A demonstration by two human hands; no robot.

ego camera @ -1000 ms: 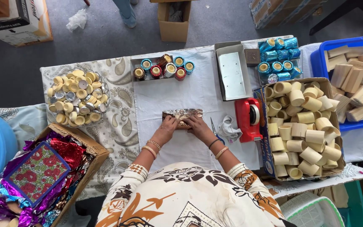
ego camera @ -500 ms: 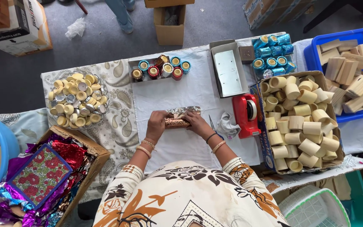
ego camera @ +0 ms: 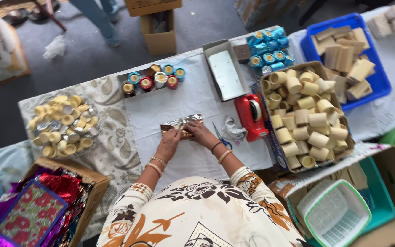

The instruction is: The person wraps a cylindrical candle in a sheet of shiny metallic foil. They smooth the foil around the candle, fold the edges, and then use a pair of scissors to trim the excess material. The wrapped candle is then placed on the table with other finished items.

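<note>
On the white table cover (ego camera: 193,96) lies a small packet wrapped in silver and bronze foil (ego camera: 181,124). My left hand (ego camera: 169,142) presses on its left part and my right hand (ego camera: 201,133) on its right part, both folding the foil around it. Bangles circle both wrists. A pair of blue-handled scissors (ego camera: 220,137) lies just right of my right hand, beside a crumpled bit of white paper (ego camera: 234,130).
A red tape dispenser (ego camera: 251,115) stands to the right, then a cardboard box of cream rolls (ego camera: 305,116) and a blue crate of blocks (ego camera: 348,57). Foil-capped rolls (ego camera: 154,81), blue rolls (ego camera: 268,52), a silver tray (ego camera: 226,73), gold rolls (ego camera: 62,126), a box of coloured foil (ego camera: 37,210).
The camera has shifted, so the table sits more tilted in view. Both hands stay on the foil packet, working it slightly nearer to me.
</note>
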